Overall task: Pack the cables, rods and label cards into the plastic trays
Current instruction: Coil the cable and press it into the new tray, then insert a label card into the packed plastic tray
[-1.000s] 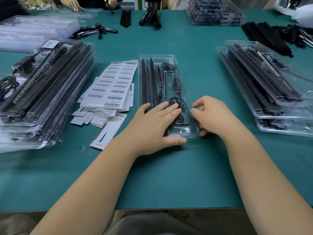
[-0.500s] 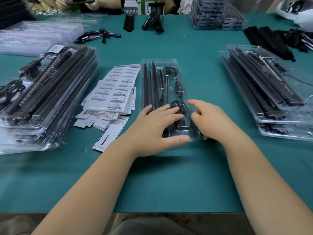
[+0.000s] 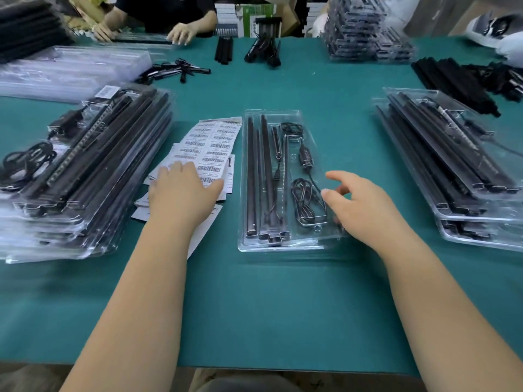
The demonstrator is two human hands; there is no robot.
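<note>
Around the person many things are lying on the green table (image 3: 283,292). On the left a tall stack of packed trays (image 3: 85,176) is sitting, with black rods and cables inside. On the right a lower stack of filled trays (image 3: 452,171) is lying, and behind it loose black rods (image 3: 452,83) are waiting. At the far side another person's hands (image 3: 181,33) are working near a pile of empty clear trays (image 3: 70,69), and small black parts (image 3: 181,69) are lying there too.

In the middle the open plastic tray (image 3: 283,244) is lying lengthwise. Long dark rods (image 3: 259,176) are sitting in its left part, and a coiled cable (image 3: 307,202) is resting in its right near part. Just beside the tray on the left, the label cards (image 3: 215,145) with barcodes are spreading in a loose pile.

The left hand (image 3: 181,190) is lying flat on the label cards, fingers nearly straight and relaxed, covering the near part of the pile. The right hand (image 3: 365,210) is staying at the right edge of the tray, fingers loosely bent, thumb and forefinger apart; it is grasping nothing that I can see, though the lower fingers are touching or almost touching the tray wall.

Between the tray and the right stack a band of bare green cloth is staying free. The near part of the table, up to its front edge, is carrying only the two forearms.
</note>
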